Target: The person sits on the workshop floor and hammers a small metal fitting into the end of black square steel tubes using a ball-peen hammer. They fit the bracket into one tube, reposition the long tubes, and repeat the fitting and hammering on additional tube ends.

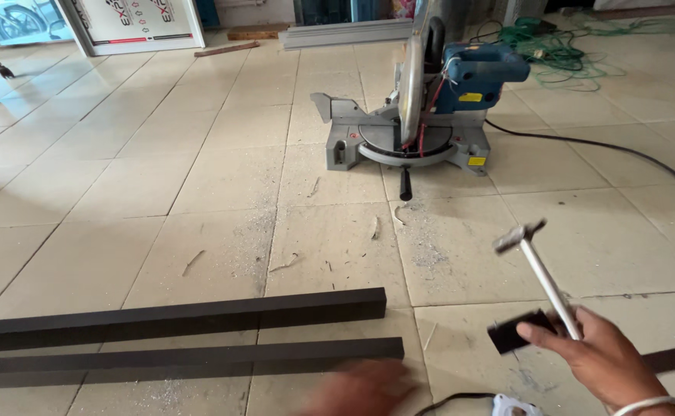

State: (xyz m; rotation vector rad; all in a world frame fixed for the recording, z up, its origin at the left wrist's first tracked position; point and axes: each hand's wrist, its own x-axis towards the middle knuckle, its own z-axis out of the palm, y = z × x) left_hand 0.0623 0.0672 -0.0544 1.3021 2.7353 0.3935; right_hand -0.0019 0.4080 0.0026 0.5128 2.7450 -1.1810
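Right hand (599, 358) at about 4 o'clock grips a white-handled hammer (542, 277), head tilted up toward 11, plus a small dark block (511, 333). Left hand (364, 389) is a blur at 6, right by the dark bars (183, 312); can't tell its grip.

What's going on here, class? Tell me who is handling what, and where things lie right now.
A person works over a tiled floor. Their right hand grips a hammer with a pale handle, head raised, along with a small dark piece. Their left hand, blurred, is low by the end of the nearer of two long dark bars lying side by side. A blue mitre saw stands further back, with sawdust and chips around it.
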